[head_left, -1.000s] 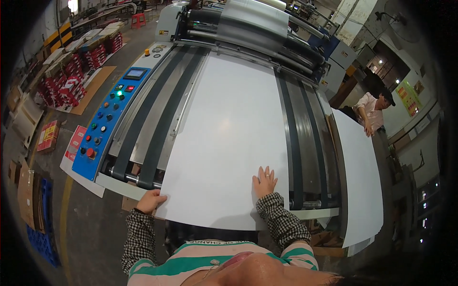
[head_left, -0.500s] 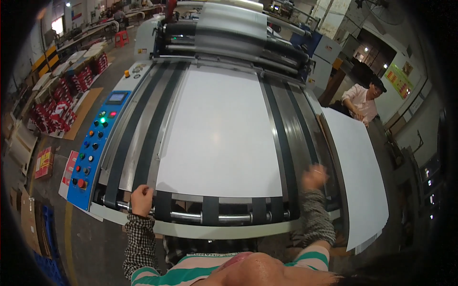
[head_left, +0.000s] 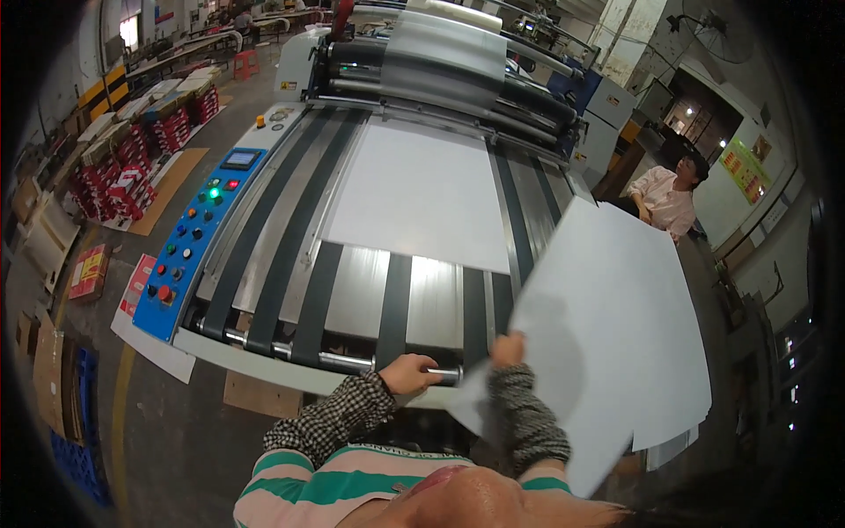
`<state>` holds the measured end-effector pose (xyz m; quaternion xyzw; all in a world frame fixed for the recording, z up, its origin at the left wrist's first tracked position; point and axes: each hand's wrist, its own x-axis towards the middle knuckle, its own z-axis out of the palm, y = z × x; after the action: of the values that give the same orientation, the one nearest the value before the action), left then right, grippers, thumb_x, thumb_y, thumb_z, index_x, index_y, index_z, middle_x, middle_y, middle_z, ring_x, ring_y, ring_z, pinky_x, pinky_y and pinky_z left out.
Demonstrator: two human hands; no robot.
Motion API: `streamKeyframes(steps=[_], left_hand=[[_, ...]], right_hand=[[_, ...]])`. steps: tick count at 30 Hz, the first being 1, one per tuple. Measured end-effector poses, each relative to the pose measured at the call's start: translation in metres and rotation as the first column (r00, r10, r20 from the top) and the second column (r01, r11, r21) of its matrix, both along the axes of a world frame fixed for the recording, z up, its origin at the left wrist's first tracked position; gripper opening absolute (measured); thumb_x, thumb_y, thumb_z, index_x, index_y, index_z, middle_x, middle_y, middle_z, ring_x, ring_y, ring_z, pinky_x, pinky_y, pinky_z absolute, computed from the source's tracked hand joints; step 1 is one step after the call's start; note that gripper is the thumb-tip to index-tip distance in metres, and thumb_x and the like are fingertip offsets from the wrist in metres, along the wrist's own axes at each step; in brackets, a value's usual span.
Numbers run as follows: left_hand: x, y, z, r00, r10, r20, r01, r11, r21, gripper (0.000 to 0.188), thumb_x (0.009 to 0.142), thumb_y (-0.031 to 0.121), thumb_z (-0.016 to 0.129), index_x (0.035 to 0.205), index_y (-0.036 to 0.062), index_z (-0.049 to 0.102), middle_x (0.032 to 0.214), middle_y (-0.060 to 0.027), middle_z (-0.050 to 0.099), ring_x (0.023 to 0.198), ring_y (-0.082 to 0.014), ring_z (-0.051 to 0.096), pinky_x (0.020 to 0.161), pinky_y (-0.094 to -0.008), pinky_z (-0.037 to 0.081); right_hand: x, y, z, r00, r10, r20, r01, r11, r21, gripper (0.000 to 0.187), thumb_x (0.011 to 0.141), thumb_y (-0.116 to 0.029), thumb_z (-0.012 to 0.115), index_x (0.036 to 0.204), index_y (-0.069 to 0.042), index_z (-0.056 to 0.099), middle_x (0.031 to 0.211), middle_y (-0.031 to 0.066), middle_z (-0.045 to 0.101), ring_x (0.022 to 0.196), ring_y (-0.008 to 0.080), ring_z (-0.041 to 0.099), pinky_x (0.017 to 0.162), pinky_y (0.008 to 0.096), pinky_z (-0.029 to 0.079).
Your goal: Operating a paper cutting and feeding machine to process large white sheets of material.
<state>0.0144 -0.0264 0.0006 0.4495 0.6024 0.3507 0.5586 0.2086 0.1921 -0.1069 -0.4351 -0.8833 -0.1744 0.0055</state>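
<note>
My right hand (head_left: 508,350) grips the left edge of a large white paper sheet (head_left: 607,308), pulled up and bowed over the stack on the right. Part of the sheet passes beside my right forearm. Near the machine's front roller is my left hand (head_left: 409,374), its fingers curled together, with no paper visible in them and a small gap to the lifted sheet. Another white sheet (head_left: 422,194) lies flat on the dark belts (head_left: 314,304) of the feed table, its far end near the rollers.
A blue control panel (head_left: 198,242) with buttons runs along the table's left side. Clear film (head_left: 440,53) hangs over the rollers at the back. A co-worker (head_left: 664,198) is beyond the paper stack (head_left: 673,447). Red-and-white bundles (head_left: 123,180) stand on the left floor.
The flat sheet has moved away toward the rollers, baring the near belts. My right hand has taken hold of a sheet from the stack; my left hand has moved right.
</note>
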Motion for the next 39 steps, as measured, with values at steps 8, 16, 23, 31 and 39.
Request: streamKeyframes(steps=[8, 16, 23, 31, 39], left_hand=[[-0.055, -0.088, -0.021, 0.919, 0.376, 0.118, -0.374, 0.926, -0.038, 0.028, 0.071, 0.007, 0.050, 0.096, -0.0038, 0.055, 0.084, -0.0075, 0.059, 0.076, -0.0155, 0.055, 0.070, -0.0282, 0.043], [-0.088, -0.172, -0.019, 0.741, 0.645, 0.186, -0.623, 0.764, -0.166, 0.033, 0.074, 0.006, 0.051, 0.106, -0.0042, 0.050, 0.094, -0.0094, 0.057, 0.082, -0.0165, 0.053, 0.075, -0.0271, 0.041], [-0.075, -0.228, -0.030, 0.638, 0.695, 0.332, -0.657, 0.716, -0.235, 0.034, 0.074, 0.004, 0.053, 0.106, -0.0067, 0.049, 0.097, -0.0108, 0.055, 0.087, -0.0178, 0.052, 0.079, -0.0280, 0.040], [-0.120, -0.194, -0.025, 0.641, 0.735, 0.222, -0.694, 0.679, -0.240, 0.030, 0.072, 0.006, 0.054, 0.099, -0.0072, 0.053, 0.089, -0.0120, 0.058, 0.076, -0.0185, 0.055, 0.071, -0.0280, 0.043], [-0.170, -0.144, -0.010, 0.331, 0.871, -0.364, -0.804, 0.462, 0.374, 0.017, 0.078, 0.010, 0.052, 0.087, -0.0043, 0.054, 0.069, -0.0053, 0.055, 0.058, -0.0109, 0.053, 0.052, -0.0233, 0.043]], right_hand=[[-0.108, -0.116, 0.050, 0.474, -0.016, -0.880, -0.519, 0.802, -0.295, 0.021, 0.076, -0.016, 0.048, 0.076, 0.002, 0.057, 0.091, 0.0194, 0.056, 0.090, 0.0312, 0.051, 0.077, 0.0384, 0.040], [-0.035, -0.115, 0.053, 0.875, -0.279, -0.395, 0.121, 0.917, -0.380, 0.046, 0.081, -0.035, 0.043, 0.121, -0.014, 0.041, 0.132, 0.0140, 0.026, 0.124, 0.0340, 0.014, 0.096, 0.0555, 0.007], [-0.041, -0.139, 0.056, 0.932, -0.165, -0.324, -0.009, 0.880, -0.474, 0.051, 0.081, -0.038, 0.040, 0.125, -0.013, 0.035, 0.134, 0.0163, 0.020, 0.123, 0.0383, 0.009, 0.097, 0.0551, 0.004], [-0.095, -0.093, 0.061, 0.960, -0.097, -0.263, -0.058, 0.849, -0.525, 0.054, 0.082, -0.040, 0.040, 0.128, -0.013, 0.029, 0.136, 0.0147, 0.014, 0.125, 0.0364, 0.005, 0.098, 0.0521, 0.002], [-0.155, -0.018, 0.069, 0.952, -0.100, -0.288, -0.070, 0.849, -0.525, 0.054, 0.080, -0.040, 0.042, 0.125, -0.012, 0.033, 0.135, 0.0153, 0.018, 0.124, 0.0353, 0.010, 0.099, 0.0506, 0.006]])
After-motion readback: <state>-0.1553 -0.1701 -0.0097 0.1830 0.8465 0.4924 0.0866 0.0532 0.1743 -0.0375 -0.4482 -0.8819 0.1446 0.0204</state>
